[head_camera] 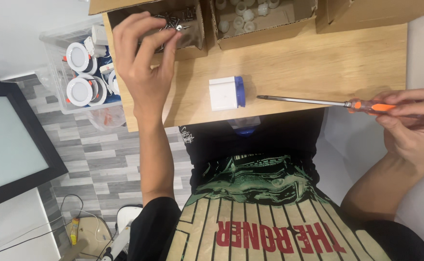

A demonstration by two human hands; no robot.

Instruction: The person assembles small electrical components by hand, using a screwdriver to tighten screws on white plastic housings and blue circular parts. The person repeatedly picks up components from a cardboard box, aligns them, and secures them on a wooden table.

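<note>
Screw point(178, 28) is being pinched between left hand point(142, 63) fingertips above the cardboard box of screws point(192, 34) | right hand point(408, 123) is clamping screwdriver point(318, 102) | white-and-blue switch box point(227, 93) is lying unfastened on wooden table point(294, 67) | far box is holding white fittings point(243, 19).

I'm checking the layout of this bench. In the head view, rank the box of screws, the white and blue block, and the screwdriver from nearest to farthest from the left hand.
1. Box of screws: right at the left hand, top.
2. White and blue block: mid-table.
3. Screwdriver: far side, in the right hand.
</note>
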